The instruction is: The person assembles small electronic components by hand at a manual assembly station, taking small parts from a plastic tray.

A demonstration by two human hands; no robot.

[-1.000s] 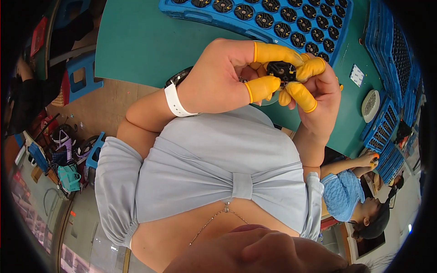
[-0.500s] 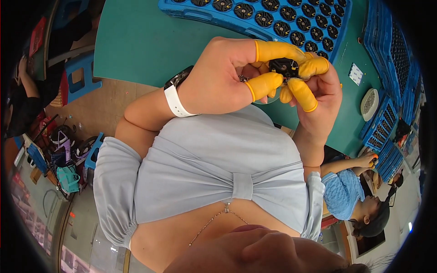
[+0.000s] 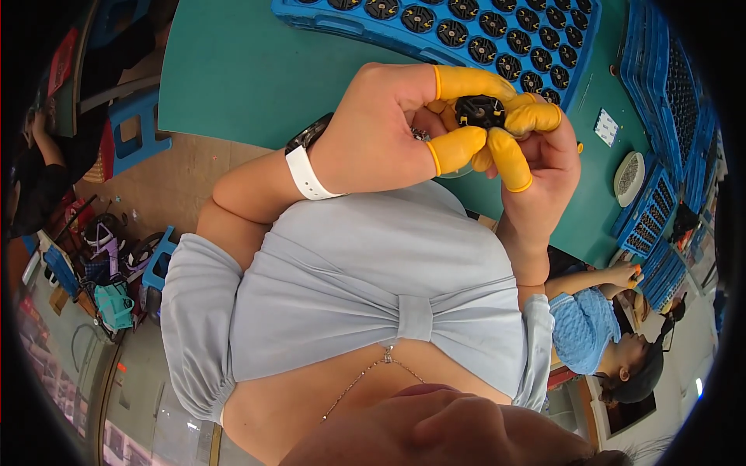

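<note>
Near desk's (image 3: 256, 85) near edge, left grip (image 3: 377, 128) and right grip (image 3: 550, 165) pinch a round black component (image 3: 480, 111); best held by rim, clear of yellow tabs (image 3: 497, 114).

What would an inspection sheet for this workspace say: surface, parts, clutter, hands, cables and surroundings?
Surface: green table.
Job's things: one black part held up; similar ones in the blue tray beyond.
Clutter: white dish of small pieces and a packet, both to the right.
Grippers: left hand and right hand both hold the part, with yellow covers on fingers.
Cables: nothing seen for certain.
Surroundings: blue stool left; stacked trays and a co-worker right.
</note>
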